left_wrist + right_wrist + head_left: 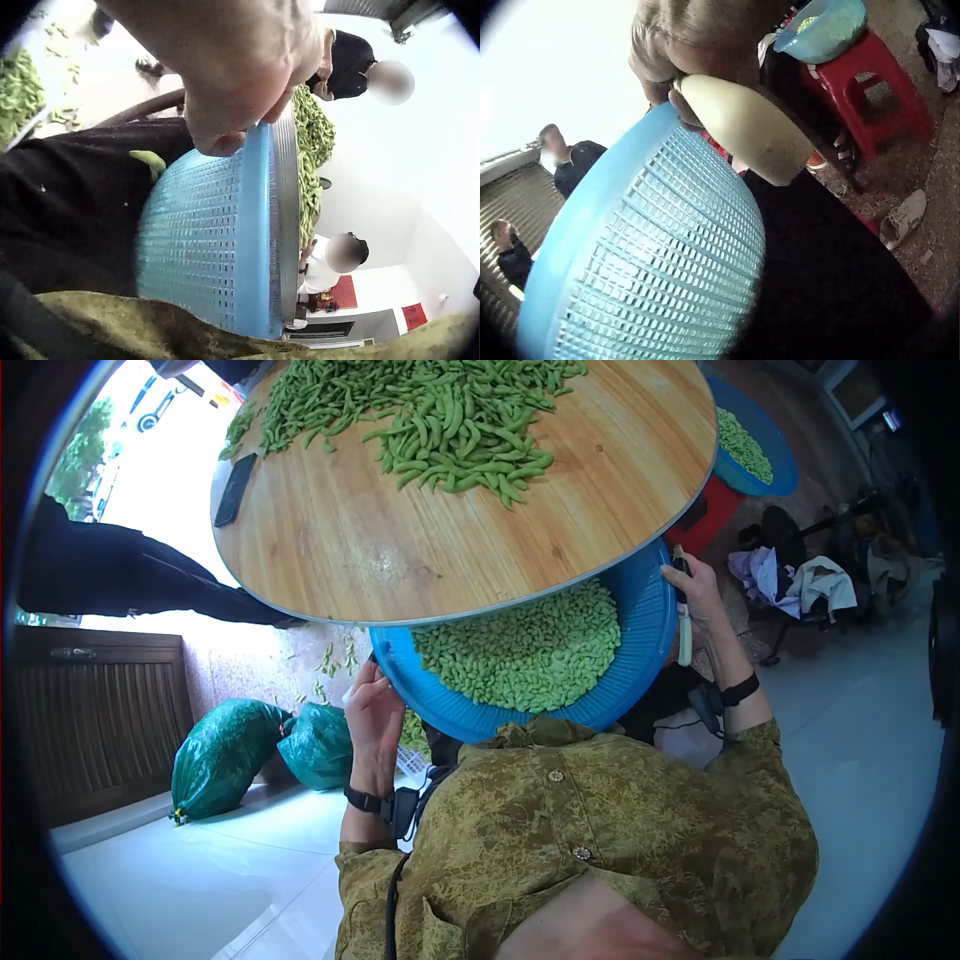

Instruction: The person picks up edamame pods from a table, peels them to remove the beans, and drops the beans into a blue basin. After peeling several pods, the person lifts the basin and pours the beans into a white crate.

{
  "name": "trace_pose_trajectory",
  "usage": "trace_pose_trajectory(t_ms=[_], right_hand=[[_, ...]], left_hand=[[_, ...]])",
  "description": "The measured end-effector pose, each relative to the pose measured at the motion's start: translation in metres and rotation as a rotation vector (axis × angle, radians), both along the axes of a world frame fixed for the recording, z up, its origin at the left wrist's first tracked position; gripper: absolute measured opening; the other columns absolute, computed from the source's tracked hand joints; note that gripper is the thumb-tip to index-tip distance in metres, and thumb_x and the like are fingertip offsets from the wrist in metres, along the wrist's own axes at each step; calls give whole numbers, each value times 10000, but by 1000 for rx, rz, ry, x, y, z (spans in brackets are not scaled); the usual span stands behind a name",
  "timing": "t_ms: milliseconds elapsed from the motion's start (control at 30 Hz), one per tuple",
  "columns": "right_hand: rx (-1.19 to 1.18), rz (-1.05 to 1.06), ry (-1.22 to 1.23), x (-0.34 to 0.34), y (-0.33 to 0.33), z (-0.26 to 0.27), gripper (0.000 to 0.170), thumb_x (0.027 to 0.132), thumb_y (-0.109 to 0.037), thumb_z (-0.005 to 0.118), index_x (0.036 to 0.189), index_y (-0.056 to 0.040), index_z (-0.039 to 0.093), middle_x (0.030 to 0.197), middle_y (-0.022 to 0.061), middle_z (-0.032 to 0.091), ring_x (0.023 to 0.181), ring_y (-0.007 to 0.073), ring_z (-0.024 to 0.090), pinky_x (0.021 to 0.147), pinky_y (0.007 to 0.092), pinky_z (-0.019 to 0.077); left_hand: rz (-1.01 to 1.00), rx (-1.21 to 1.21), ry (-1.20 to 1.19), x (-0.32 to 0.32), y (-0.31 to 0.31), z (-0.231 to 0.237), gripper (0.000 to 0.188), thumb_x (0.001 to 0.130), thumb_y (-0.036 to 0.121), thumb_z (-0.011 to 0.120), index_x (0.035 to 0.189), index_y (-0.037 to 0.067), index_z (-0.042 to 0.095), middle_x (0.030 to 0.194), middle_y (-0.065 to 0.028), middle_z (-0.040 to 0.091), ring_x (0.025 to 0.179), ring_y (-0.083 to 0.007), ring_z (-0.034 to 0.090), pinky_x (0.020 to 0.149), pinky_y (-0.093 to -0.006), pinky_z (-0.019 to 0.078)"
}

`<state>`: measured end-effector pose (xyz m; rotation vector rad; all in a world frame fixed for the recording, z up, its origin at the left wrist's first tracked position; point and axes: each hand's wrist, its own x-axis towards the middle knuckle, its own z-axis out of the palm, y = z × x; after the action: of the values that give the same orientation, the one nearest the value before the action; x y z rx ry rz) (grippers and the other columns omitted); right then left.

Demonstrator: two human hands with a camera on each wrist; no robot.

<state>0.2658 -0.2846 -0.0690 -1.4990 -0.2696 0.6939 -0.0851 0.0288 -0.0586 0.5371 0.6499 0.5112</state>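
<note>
Pale tiled floor (270, 870) spreads across the lower left of the head view; two green bags (228, 752) sit at left, beside a brown slatted door (95, 710). Round wooden table (330, 550) fills the top centre, bearing a heap of green pods (455, 435) and, at its left edge, a dark flat bar (235, 490). Blue basket (655, 610) at centre, partly under the table's near edge; shelled beans (520, 650) cover its bottom. Left hand (375, 710): fingers curled over the basket's rim at its left side, gripping it. Right hand (700, 595): fingers closed on the rim at the upper right, also holding a pale smooth object (742, 127), identity unclear. Upper right of the right wrist view: second blue basin (825, 37) on a red stool (847, 82). Single pod (148, 159) lies on dark cloth beside the basket, left wrist view.
</note>
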Motion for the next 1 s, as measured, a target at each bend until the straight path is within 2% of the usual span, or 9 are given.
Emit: trace_pose_trajectory(t_ms=[67,100,267,367,467,633,833,900,1000], right_hand=[[-234,73,-213,5,-6,-4,190,875,-206,615,910,-27,562,662,-7,533,426,53,435,364,200,300],[-229,73,-213,4,-7,-2,190,875,-206,615,910,-27,562,662,-7,533,426,53,435,364,200,300],[-341,-133,-396,17,-25,2,209,932,-260,539,922,-52,548,674,-12,516,500,48,447,397,212,307],[-191,-235,-414,-2,-8,66,202,948,-217,488,1040,-44,539,679,-10,497,530,45,434,406,187,304],[27,-248,-317,-25,17,108,273,953,-200,463,1141,-6,506,710,9,497,537,53,437,407,176,301],[310,59,64,-47,69,113,293,955,-192,461,1154,22,481,754,19,491,529,62,453,383,176,326],[318,268,216,-61,91,93,339,986,-185,419,1247,29,449,800,30,473,560,68,433,409,180,331],[314,283,250,-65,96,87,351,990,-189,413,1267,24,442,798,27,475,556,67,431,410,177,331],[299,264,293,-71,104,82,369,998,-192,398,1304,12,430,782,22,480,544,60,426,408,172,330]], left_hand=[[-187,264,77,-22,14,-13,431,817,53,504,1241,-21,508,1026,-74,611,932,-171,587,767,-283,470],[-259,617,335,-29,18,-9,259,840,71,514,1060,-31,604,774,-20,591,692,-104,550,604,-226,421],[-64,1553,870,-6,44,61,117,848,91,581,814,-20,577,589,-24,504,546,-104,471,535,-247,392],[-189,1564,527,68,42,98,103,818,48,595,889,-26,597,669,-77,507,584,-127,495,552,-276,400],[-397,1814,254,159,27,108,100,814,102,618,872,23,601,791,-140,556,682,-305,590,594,-378,456],[-344,2129,149,275,21,51,126,790,110,639,873,18,616,843,-150,565,744,-331,584,643,-408,464],[-364,2208,287,283,25,35,101,754,106,612,810,21,612,851,-175,571,886,-335,581,729,-427,487],[-43,2415,49,278,33,39,141,800,133,624,817,0,580,844,-162,565,783,-350,585,683,-445,472],[-132,2206,193,257,27,53,127,854,126,591,855,-1,585,774,-158,583,678,-341,583,605,-393,480]])
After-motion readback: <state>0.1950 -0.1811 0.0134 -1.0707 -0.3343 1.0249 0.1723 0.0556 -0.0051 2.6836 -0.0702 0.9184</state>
